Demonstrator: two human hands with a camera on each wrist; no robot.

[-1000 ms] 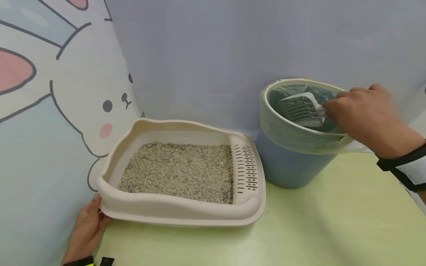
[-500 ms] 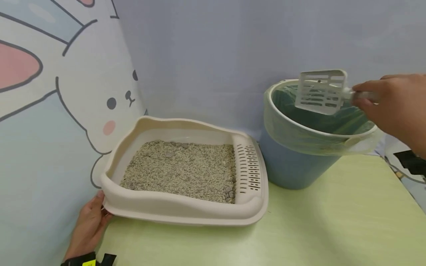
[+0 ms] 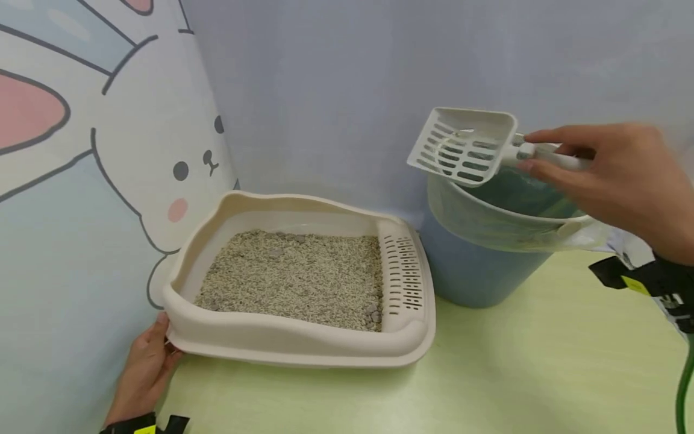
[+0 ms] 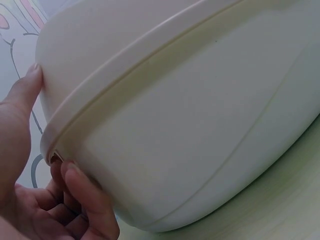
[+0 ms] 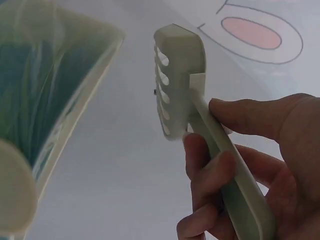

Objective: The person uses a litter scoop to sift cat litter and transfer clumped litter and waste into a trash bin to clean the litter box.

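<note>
Half the left hand (image 3: 142, 374) (wrist cropped) hides behind the litter tray (image 3: 293, 346)

One litter tray (image 3: 293, 346), one slotted scoop (image 3: 463, 146), one lined bin (image 3: 477, 271), two hands: left (image 3: 142, 374), right (image 3: 618, 181).

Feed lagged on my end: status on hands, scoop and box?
Right hand grips slotted scoop, empty, above lined bin. Left hand holds litter box corner. Nothing between scoop and litter.
</note>
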